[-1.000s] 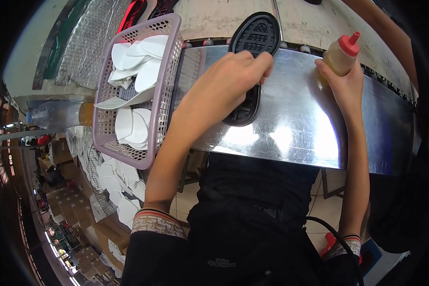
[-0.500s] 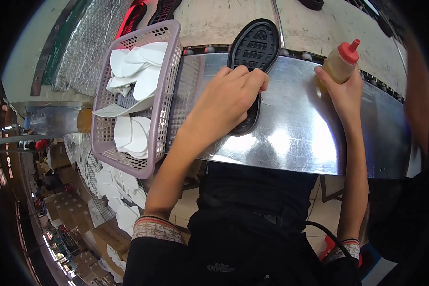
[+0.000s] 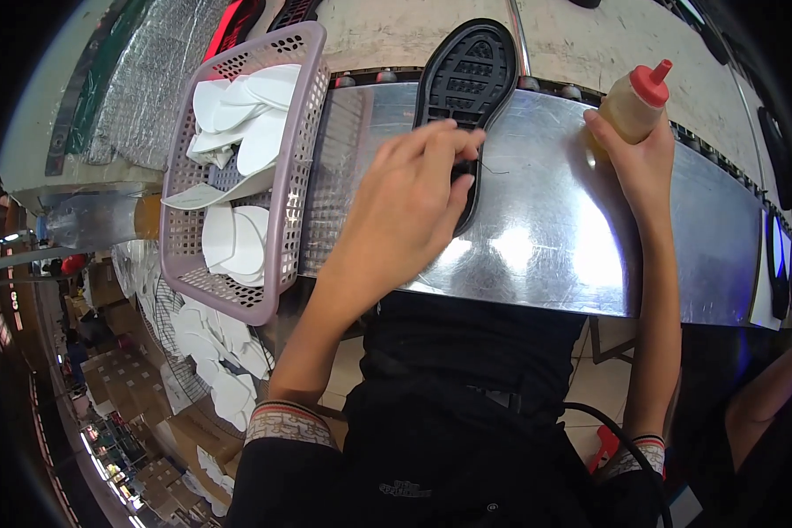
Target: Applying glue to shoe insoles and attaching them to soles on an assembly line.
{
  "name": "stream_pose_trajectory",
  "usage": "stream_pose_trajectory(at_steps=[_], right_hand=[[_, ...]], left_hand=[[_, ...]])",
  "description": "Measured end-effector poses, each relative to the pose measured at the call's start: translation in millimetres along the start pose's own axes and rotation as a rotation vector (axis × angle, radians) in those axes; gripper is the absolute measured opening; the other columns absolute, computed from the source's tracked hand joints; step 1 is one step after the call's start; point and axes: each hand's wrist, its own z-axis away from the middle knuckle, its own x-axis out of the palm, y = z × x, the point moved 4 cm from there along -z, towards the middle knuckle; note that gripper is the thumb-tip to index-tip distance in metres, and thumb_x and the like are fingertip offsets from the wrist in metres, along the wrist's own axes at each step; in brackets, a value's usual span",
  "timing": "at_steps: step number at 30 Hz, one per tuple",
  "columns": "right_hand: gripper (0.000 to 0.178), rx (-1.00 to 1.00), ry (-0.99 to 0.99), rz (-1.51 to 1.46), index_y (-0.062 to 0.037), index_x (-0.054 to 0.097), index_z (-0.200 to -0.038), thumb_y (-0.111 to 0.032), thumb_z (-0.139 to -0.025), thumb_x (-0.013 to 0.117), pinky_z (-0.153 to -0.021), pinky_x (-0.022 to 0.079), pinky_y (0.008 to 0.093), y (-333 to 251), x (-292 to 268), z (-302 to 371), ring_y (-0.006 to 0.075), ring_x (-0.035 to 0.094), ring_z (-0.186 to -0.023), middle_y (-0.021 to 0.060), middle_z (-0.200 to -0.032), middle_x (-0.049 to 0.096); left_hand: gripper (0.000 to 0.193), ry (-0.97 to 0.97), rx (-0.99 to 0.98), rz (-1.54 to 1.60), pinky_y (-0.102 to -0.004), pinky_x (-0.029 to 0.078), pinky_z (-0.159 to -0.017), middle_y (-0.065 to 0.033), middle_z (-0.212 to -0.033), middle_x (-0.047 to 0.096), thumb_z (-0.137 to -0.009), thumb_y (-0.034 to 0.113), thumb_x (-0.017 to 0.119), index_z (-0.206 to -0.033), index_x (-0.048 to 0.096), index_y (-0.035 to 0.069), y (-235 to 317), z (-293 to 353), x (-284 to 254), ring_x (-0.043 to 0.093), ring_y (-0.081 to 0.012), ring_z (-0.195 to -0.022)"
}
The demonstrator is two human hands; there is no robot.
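Note:
A black shoe sole (image 3: 471,75) lies on the metal tabletop, its long side pointing away from me and its far end over the table's back edge. Across its near half hovers my left hand (image 3: 405,198), fingers bent and the thumb apart from them, with nothing visible between; it hides part of the sole. A thin dark thread (image 3: 499,169) shows just right of those fingers. My right hand (image 3: 638,163) is wrapped round a squeeze bottle (image 3: 635,101) with a red nozzle cap and yellowish liquid, held tilted at the table's far right.
A pale purple basket (image 3: 277,229) of white cut pieces (image 3: 260,132) stands at the left. Behind the metal tabletop (image 3: 537,238) runs a pale belt (image 3: 378,35) with more soles. More white pieces lie lower left. Another person's arm (image 3: 770,400) shows at the lower right.
My left hand has loosened from a closed grip over the sole, its thumb coming apart from the fingers. The right hand keeps the bottle. The other person's arm has moved down at the right.

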Motion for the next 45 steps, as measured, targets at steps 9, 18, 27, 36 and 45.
stream_pose_trajectory(at_steps=[9,18,27,36,45], right_hand=[[0.052,0.036,-0.014,-0.014,-0.0041,0.051,-0.11,-0.024,-0.071,0.077,-0.079,0.049,0.032,-1,-1,1,0.0207,0.062,-0.088,0.0108,-0.097,0.063],[0.053,0.0,-0.018,0.004,-0.0035,0.051,-0.11,-0.026,-0.071,0.078,-0.078,0.049,0.0317,1,1,2,0.0206,0.062,-0.088,0.011,-0.097,0.063],[0.054,-0.016,-0.01,0.021,-0.0029,0.052,-0.111,-0.029,-0.07,0.078,-0.08,0.049,0.0309,8,1,-1,0.0198,0.062,-0.09,0.0104,-0.099,0.064],[0.052,-0.04,0.001,0.028,-0.0022,0.054,-0.108,-0.032,-0.072,0.077,-0.079,0.05,0.0309,6,0,0,0.0199,0.063,-0.089,0.0109,-0.098,0.064],[0.053,0.033,-0.044,0.075,-0.001,0.055,-0.106,-0.035,-0.073,0.076,-0.077,0.052,0.0311,9,1,-1,0.021,0.064,-0.087,0.0124,-0.096,0.064]], left_hand=[[0.037,-0.02,-0.063,0.095,-0.0518,0.029,-0.104,-0.0147,-0.102,0.058,-0.083,0.005,0.057,-0.115,0.044,-0.006,5,22,10,0.055,-0.0321,-0.108],[0.035,0.123,-0.081,-0.033,-0.0523,0.032,-0.1,-0.0123,-0.1,0.061,-0.074,0.007,0.064,-0.104,0.047,0.002,19,3,8,0.055,-0.0306,-0.102],[0.016,-0.037,0.004,-0.35,-0.0553,0.029,-0.103,-0.007,-0.078,0.064,-0.075,-0.001,0.061,-0.087,0.051,0.003,19,-9,32,0.059,-0.0254,-0.099],[0.015,0.378,-0.131,0.026,-0.0501,0.037,-0.098,-0.0075,-0.077,0.066,-0.077,-0.005,0.062,-0.078,0.05,0.003,-5,22,12,0.066,-0.0249,-0.071],[0.012,0.151,0.123,-0.196,-0.044,0.044,-0.088,-0.0032,-0.07,0.059,-0.071,0.0,0.063,-0.078,0.055,0.006,7,15,2,0.062,-0.0187,-0.082]])
